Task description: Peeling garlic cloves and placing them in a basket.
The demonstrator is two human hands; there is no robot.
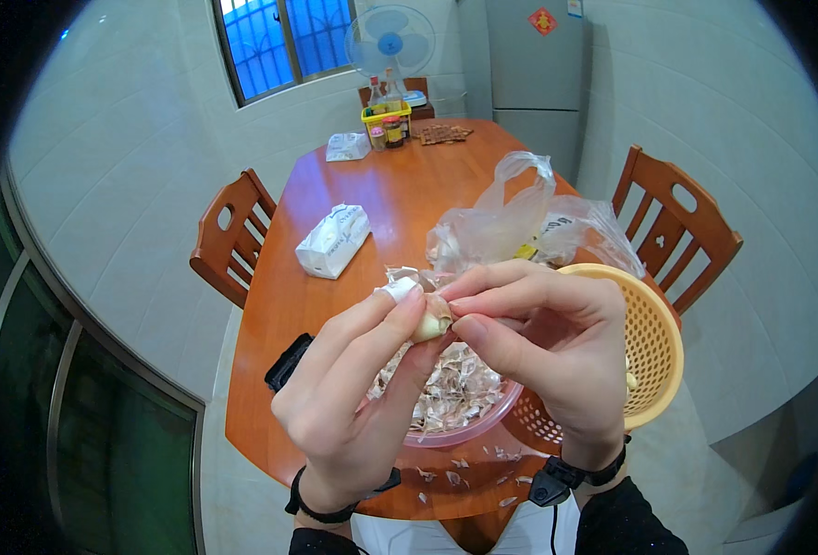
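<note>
Between the thumb and fingers of my left hand (353,388) is a partly peeled garlic clove (431,326), its pale flesh showing beside some papery skin. White tape (401,288) wraps one left fingertip. My right hand (568,333) pinches at the clove's right end with thumb and fingertips; the exact grip there is partly hidden. Directly below both hands stands a pink plastic bowl (461,437) heaped with dry garlic skins (461,388). To the right, partly behind my right hand, is a yellow perforated plastic basket (673,361) with a few pale cloves visible inside.
Loose skin flakes (454,479) dot the wooden table (277,416) near its front edge. Crumpled plastic bags (499,222) lie beyond the basket. A tissue pack (334,241) and a black object (287,361) sit left. Wooden chairs (232,236) flank the table; jars (391,132) stand far back.
</note>
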